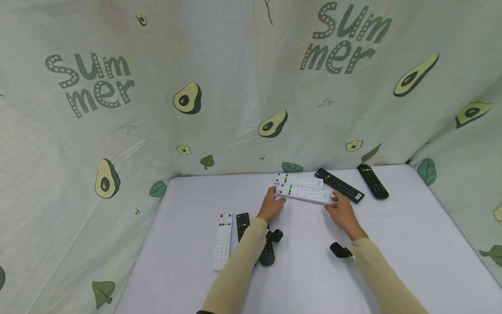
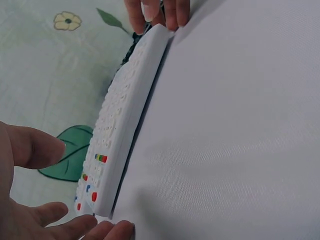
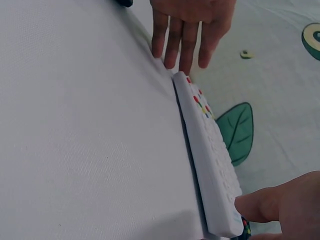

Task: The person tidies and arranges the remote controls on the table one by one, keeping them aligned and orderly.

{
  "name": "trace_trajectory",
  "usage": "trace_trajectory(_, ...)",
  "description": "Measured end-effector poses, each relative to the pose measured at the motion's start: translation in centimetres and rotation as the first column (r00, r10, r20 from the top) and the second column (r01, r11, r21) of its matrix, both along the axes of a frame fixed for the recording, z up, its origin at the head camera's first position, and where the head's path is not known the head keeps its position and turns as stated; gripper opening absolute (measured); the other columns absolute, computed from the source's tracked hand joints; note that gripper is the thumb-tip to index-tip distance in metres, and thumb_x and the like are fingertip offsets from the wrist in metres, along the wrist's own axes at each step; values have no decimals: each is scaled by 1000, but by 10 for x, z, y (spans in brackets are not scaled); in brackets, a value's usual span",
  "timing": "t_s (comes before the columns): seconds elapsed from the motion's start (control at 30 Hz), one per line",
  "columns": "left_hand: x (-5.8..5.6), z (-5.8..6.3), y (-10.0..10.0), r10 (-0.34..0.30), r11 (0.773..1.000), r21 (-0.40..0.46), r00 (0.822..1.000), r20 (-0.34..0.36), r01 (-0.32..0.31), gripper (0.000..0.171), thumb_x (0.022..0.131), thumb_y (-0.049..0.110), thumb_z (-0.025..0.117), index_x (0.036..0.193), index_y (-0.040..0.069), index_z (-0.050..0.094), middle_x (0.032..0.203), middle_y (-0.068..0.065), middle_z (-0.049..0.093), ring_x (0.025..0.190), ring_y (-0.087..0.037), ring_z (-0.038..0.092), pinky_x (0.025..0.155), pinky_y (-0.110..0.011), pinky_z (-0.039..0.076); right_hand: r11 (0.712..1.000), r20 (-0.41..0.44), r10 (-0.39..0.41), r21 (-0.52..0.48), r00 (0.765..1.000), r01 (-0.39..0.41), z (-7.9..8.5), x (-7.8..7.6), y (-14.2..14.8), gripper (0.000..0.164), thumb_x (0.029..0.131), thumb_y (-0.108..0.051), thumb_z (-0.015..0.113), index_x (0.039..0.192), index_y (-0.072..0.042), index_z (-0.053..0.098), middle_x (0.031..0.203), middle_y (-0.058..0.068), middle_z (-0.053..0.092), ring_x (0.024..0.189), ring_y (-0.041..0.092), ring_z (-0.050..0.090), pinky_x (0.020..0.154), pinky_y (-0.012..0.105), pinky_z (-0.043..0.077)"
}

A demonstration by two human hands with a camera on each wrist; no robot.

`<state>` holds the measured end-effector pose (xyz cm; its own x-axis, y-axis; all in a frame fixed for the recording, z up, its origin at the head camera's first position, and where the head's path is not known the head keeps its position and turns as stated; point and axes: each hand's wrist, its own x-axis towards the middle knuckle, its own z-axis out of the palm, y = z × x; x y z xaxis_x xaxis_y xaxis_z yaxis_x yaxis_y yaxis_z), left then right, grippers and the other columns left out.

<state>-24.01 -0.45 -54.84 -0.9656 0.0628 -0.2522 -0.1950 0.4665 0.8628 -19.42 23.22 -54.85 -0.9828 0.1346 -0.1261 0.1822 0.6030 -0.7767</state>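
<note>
In the head view a white remote control (image 1: 303, 193) lies near the table's back edge, with a second white remote control (image 1: 300, 180) just behind it. My left hand (image 1: 271, 205) is at the front remote's left end. Its fingers are extended and its thumb stands apart from the remote, as the left wrist view shows. At the other end, my right hand (image 1: 342, 213) holds the remote's tip between thumb and fingers. The right wrist view shows that thumb (image 3: 260, 204) against the button side. Part of the right fingers is hidden there.
Two black remotes, one beside the right hand (image 1: 340, 185) and one farther right (image 1: 372, 181), lie at the back. Nearer the front left are a white remote (image 1: 223, 240) and black remotes (image 1: 242, 221), partly covered by the left sleeve. A printed cloth (image 1: 235, 56) hangs behind the table.
</note>
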Motion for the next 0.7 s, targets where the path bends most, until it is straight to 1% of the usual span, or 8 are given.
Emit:
trace_trajectory(0.13,-3,0,1,-16,1000,-3,1000,3,16,65,105,23,59,163,7,34,166,-18,41,149,-37,45,121,-52,40,999,-15,27,23,1000,-27,-2,-5,-1,64,101,-2,60,152,23,30,136,45,48,121,53,59,100,57,54)
trace_trajectory(0.3,-2,1,3,-22,1000,14,1000,9,22,65,105,24,60,162,7,35,164,-20,42,149,-37,44,122,-53,39,998,-46,48,41,998,-46,-5,-10,-1,61,99,0,59,148,26,34,130,46,52,117,54,60,99,58,54)
trace_trajectory(0.5,0,3,5,-10,999,41,1000,19,9,65,104,23,60,162,5,36,163,-21,43,149,-37,44,122,-52,39,999,-10,37,37,999,-37,-5,-12,-1,62,99,-2,57,149,25,33,129,44,52,118,53,58,100,58,53)
trace_trajectory(0.6,0,2,5,-4,999,53,1000,8,4,65,103,22,61,161,4,37,163,-22,43,150,-38,43,123,-51,38,1000,11,19,15,1000,-19,-2,-12,0,60,99,-2,58,149,24,35,126,42,54,114,50,59,97,56,54)
trace_trajectory(0.7,1,0,4,5,997,81,1000,0,-5,64,104,20,62,160,2,37,162,-23,43,151,-38,42,124,-51,37,1000,32,-11,-7,999,12,-1,-11,0,56,100,0,58,147,21,38,120,38,56,107,45,60,90,50,55)
